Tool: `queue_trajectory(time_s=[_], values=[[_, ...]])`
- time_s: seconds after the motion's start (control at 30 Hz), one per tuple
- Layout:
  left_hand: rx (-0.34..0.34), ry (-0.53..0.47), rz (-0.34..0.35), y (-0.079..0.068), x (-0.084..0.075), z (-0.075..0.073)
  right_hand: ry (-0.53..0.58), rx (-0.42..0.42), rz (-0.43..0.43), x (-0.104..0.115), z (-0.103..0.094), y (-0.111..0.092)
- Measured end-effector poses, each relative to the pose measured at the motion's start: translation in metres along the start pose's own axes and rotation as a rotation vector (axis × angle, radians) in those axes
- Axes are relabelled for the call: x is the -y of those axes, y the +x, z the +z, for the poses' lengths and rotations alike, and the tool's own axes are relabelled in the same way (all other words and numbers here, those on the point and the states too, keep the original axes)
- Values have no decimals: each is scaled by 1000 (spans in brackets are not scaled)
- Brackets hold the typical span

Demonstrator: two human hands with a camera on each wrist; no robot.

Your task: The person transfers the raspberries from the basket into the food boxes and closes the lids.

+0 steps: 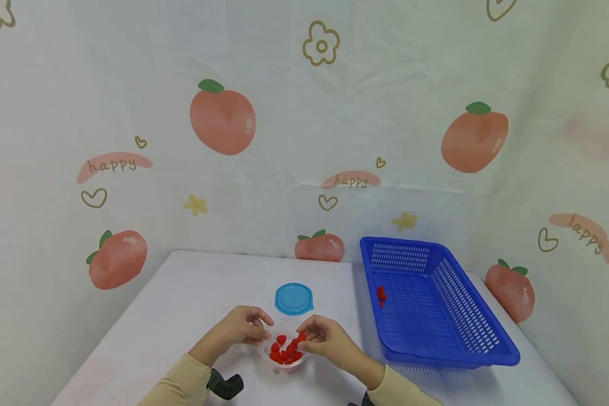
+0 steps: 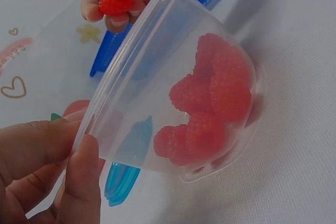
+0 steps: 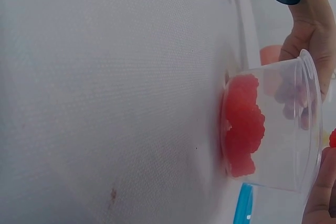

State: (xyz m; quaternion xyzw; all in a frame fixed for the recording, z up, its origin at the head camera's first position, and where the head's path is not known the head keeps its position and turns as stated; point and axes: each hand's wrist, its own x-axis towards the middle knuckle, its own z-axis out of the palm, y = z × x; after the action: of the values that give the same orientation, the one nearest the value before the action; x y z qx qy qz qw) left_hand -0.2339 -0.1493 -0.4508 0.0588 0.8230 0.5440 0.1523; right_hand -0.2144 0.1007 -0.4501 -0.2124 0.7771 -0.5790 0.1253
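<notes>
A clear plastic bowl (image 2: 139,100) stands on the table, with several red raspberries (image 2: 228,90) heaped at its bottom. My left hand (image 1: 241,327) pinches the bowl's rim on the left side between thumb and fingers. Over the right part of the bowl, my right hand (image 1: 330,341) holds one raspberry (image 2: 116,0) between its thumb and fingertips, at about rim height. In the right wrist view only part of the right hand shows, at the lower right edge.
A blue lid (image 1: 294,299) lies flat just behind the bowl. To the right stands a large blue slotted basket (image 1: 421,316), with a few raspberries (image 1: 381,293) by its left wall. Behind the white table (image 1: 223,276) hangs a fruit-print curtain (image 1: 284,124).
</notes>
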Motion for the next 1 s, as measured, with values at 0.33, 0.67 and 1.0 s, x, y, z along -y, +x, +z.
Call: queue_trajectory(time_s=[0.33,0.67,1.0], values=[[-5,-1,-3,-1,0,1,12,5,-5,1,1,-2],[-26,15,-18,0,-1,2,20,19,-7,3,-1,-2],[0,-2,6,-2,-2,0,16,22,-13,3,-1,-2]])
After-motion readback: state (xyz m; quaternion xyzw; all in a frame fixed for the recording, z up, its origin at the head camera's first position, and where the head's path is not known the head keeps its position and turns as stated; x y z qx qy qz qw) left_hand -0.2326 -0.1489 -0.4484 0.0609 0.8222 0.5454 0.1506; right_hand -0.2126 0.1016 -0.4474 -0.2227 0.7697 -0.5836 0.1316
